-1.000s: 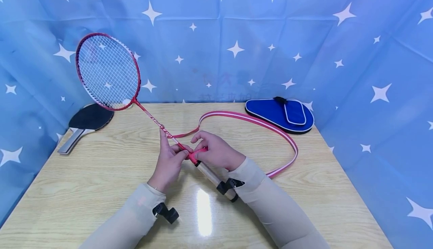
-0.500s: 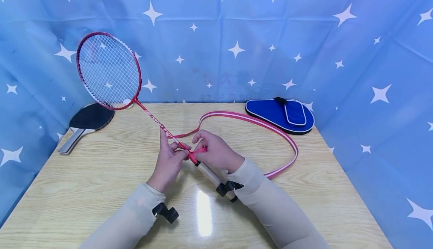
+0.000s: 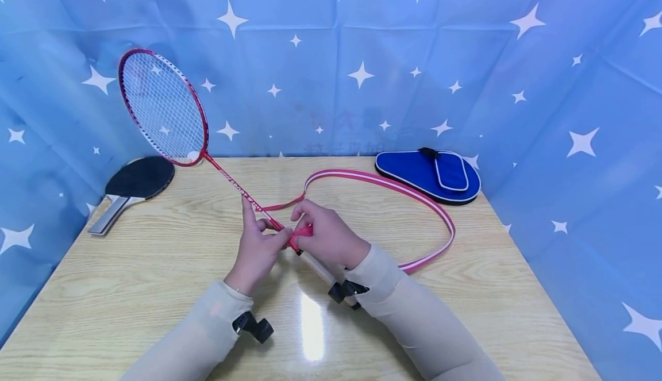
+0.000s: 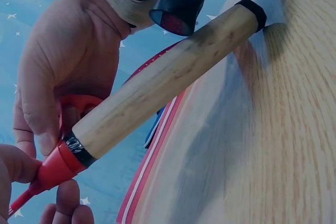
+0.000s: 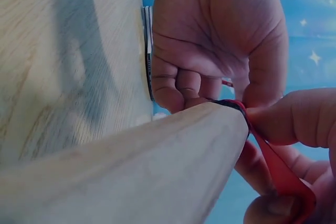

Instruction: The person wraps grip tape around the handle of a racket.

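Racket (image 3: 228, 177) slants ten o'clock to four, left hand (image 3: 257, 254) pinching it, right hand (image 3: 331, 237), nearer the handle (image 4: 168, 80), pinching red strip (image 5: 286, 174).

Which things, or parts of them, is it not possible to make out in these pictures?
- Head view: part of the red band, covered by the right hand.
- Head view: the near end of the pink strap, behind the right sleeve.
- Head view: the small white thing behind the racket strings, too small to identify.
- Right wrist view: the far end of the pale handle, cut off by the left edge.
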The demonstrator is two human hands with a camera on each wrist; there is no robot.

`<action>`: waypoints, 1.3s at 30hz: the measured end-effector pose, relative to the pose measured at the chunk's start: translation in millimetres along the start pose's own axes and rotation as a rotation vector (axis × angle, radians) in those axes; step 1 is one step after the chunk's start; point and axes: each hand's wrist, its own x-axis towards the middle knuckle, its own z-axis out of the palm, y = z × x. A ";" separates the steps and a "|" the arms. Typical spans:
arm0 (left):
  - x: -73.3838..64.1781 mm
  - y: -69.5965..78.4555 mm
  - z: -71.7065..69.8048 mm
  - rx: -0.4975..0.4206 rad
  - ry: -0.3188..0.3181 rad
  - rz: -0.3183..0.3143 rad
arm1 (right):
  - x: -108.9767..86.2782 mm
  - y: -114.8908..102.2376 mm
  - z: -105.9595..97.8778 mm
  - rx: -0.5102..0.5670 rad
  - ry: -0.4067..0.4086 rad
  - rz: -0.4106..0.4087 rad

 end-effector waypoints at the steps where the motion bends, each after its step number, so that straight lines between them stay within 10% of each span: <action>1: 0.0 0.5 0.0 -0.001 -0.001 -0.004 | 0.1 -0.1 -0.5 -0.002 -0.004 -0.002; 19: 2.2 -0.2 0.6 -0.002 -0.038 -0.018 | 4.9 14.9 -9.3 0.096 -0.132 0.049; 39: -2.0 -3.3 5.4 -0.066 0.010 0.024 | 3.7 9.8 -12.0 -0.009 -0.038 0.020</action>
